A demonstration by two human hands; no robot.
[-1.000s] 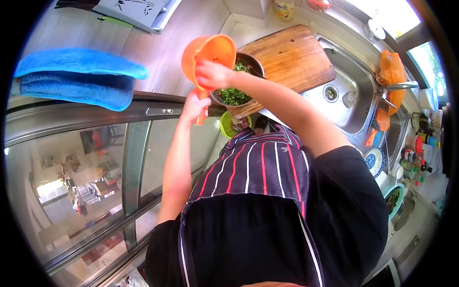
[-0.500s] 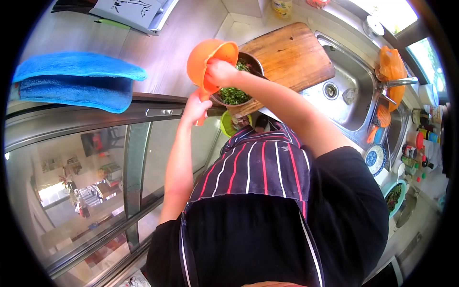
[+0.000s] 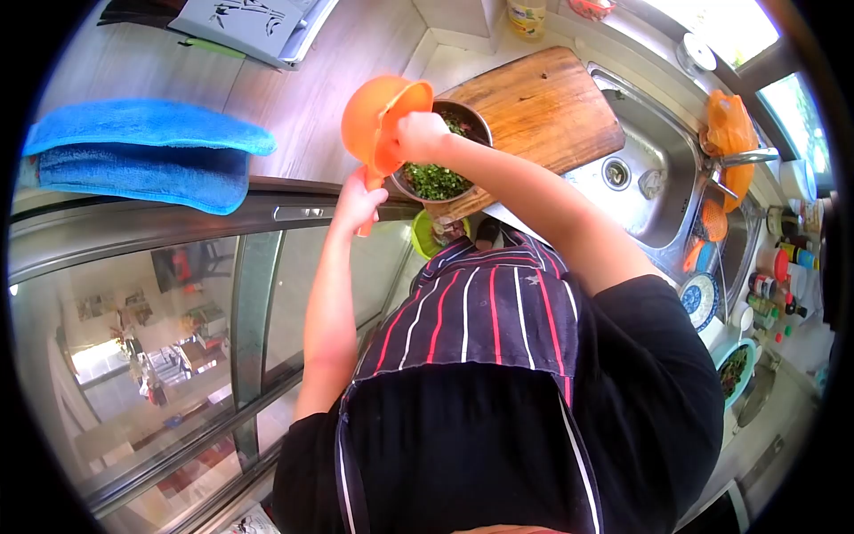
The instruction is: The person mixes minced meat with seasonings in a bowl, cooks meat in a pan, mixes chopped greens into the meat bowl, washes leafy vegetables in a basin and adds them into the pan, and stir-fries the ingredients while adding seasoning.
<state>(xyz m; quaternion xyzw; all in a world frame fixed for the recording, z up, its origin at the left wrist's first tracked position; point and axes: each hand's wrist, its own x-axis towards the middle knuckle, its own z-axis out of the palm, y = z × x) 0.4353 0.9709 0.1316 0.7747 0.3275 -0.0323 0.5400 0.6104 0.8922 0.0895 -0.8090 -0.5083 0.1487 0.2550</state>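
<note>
My left hand (image 3: pixel 358 203) is wrapped round the handle of an orange plastic dipper (image 3: pixel 366 117), which is tipped with its mouth towards the right. At that mouth is my right hand (image 3: pixel 420 137), its fingers hidden, so their hold cannot be made out. Just below and to the right stands a metal pot (image 3: pixel 486 130) with chopped green leaves (image 3: pixel 438 182) in it. Part of the pot is covered by my right hand and forearm.
A wooden cutting board (image 3: pixel 543 107) lies between the pot and the steel sink (image 3: pixel 663 209). Beneath the pot is a yellow-green bowl (image 3: pixel 422 233). Blue towels (image 3: pixel 147 151) hang at the left, above a glass panel (image 3: pixel 142 338). Bottles and a teal basin (image 3: pixel 748 360) line the right.
The dipper and both hands have shifted slightly to the left. More of the pot and its greens now shows beside my right hand.
</note>
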